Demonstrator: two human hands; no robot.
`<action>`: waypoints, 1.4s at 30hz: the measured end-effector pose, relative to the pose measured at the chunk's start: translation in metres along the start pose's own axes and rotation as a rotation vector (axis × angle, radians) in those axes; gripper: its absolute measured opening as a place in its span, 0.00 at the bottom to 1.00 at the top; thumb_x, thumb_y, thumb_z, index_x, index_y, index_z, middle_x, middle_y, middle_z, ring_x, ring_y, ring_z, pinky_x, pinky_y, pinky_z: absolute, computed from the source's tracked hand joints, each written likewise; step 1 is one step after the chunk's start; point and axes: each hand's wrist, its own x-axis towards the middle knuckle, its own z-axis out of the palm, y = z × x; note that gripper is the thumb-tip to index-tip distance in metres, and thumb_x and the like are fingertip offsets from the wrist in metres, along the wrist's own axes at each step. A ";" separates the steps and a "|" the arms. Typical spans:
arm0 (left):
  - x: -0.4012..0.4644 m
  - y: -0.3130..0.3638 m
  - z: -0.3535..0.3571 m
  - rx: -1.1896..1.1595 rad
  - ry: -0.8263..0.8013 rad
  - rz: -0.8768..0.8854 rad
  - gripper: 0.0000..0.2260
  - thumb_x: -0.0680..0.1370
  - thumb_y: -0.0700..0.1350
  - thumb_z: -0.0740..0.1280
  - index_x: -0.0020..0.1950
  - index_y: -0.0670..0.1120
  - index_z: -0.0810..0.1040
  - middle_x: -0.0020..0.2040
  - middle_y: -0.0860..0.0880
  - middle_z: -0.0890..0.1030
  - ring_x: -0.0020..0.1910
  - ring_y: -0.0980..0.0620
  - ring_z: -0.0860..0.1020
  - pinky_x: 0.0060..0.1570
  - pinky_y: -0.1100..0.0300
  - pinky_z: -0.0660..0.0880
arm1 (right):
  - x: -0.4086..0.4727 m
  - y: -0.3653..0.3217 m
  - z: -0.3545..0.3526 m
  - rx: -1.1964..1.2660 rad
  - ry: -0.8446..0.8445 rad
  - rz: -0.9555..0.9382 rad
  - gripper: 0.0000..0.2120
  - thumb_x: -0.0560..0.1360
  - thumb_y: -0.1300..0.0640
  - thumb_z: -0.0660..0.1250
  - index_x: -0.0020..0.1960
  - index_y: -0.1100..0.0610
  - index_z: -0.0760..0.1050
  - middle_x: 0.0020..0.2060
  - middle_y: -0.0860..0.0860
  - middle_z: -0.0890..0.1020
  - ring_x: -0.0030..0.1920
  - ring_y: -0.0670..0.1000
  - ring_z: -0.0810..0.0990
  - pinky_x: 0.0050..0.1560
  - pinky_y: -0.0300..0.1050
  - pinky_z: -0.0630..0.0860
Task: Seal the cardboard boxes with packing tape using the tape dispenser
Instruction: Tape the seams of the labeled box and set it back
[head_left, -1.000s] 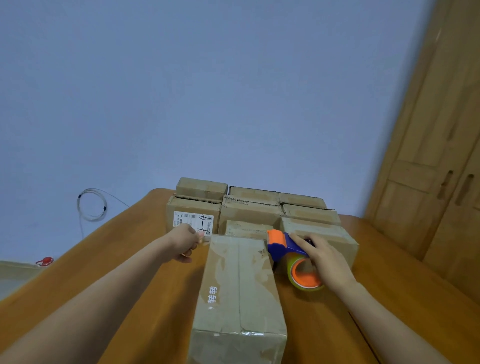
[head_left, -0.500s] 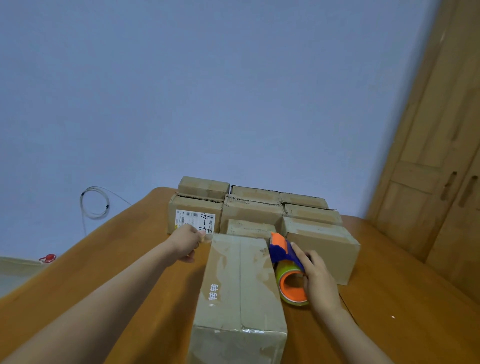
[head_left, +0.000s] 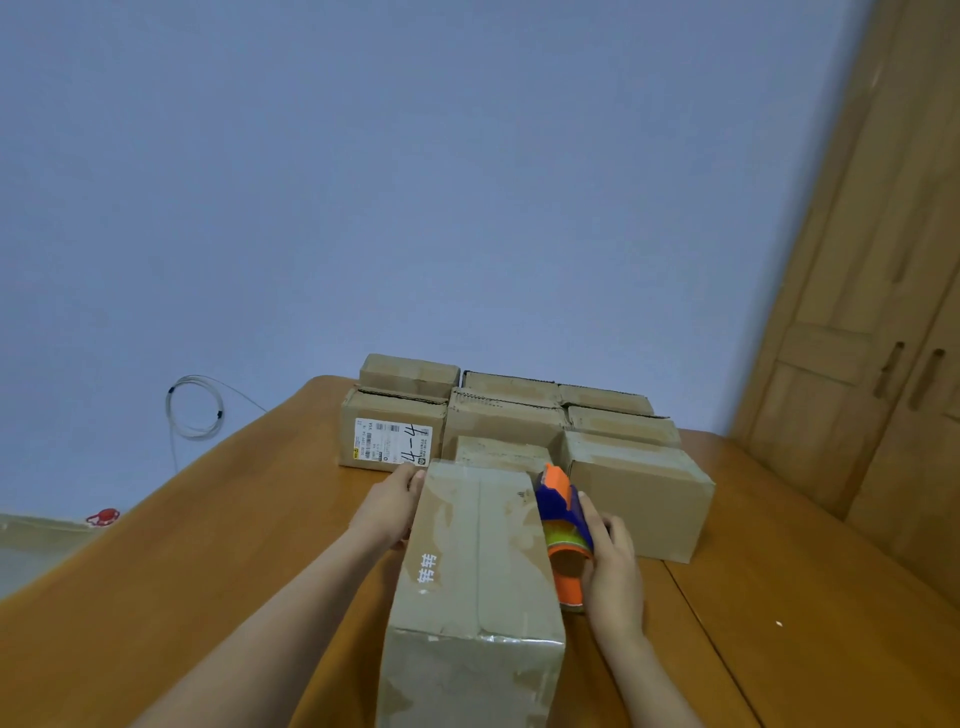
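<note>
Two hands are working the nearest cardboard box (head_left: 475, 566), which is lying lengthwise on the wooden table (head_left: 182, 561) with its closed flaps facing up. Left hand (head_left: 393, 503) is bracing the box's far left corner, fingers laid against the side. Right hand (head_left: 613, 564) is wrapping around the blue-and-orange tape dispenser (head_left: 563, 530), pressing it against the box's right side near the top edge. Behind them a cluster of smaller stacked boxes (head_left: 511, 415) is sitting at the table's far end; one labelled box (head_left: 393, 434) is showing a white shipping sticker.
</note>
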 end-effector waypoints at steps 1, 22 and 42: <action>-0.001 -0.001 0.000 -0.011 -0.011 -0.037 0.12 0.84 0.53 0.51 0.54 0.48 0.69 0.47 0.46 0.79 0.45 0.47 0.78 0.37 0.57 0.73 | -0.001 0.000 0.001 0.000 0.011 0.001 0.41 0.66 0.77 0.66 0.74 0.50 0.64 0.54 0.53 0.74 0.52 0.52 0.74 0.35 0.46 0.77; -0.012 0.090 -0.021 0.294 -0.275 -0.062 0.31 0.82 0.59 0.52 0.76 0.38 0.58 0.77 0.40 0.60 0.75 0.42 0.61 0.71 0.52 0.58 | -0.045 -0.044 -0.008 0.017 0.054 -0.018 0.37 0.69 0.65 0.71 0.74 0.49 0.63 0.52 0.50 0.71 0.52 0.51 0.70 0.40 0.42 0.71; -0.016 0.074 -0.005 0.742 -0.196 0.167 0.35 0.78 0.62 0.58 0.78 0.45 0.51 0.77 0.42 0.57 0.76 0.41 0.56 0.73 0.41 0.56 | -0.082 -0.076 -0.026 0.134 -0.037 -0.123 0.48 0.69 0.61 0.72 0.74 0.35 0.45 0.67 0.46 0.58 0.62 0.49 0.67 0.46 0.32 0.72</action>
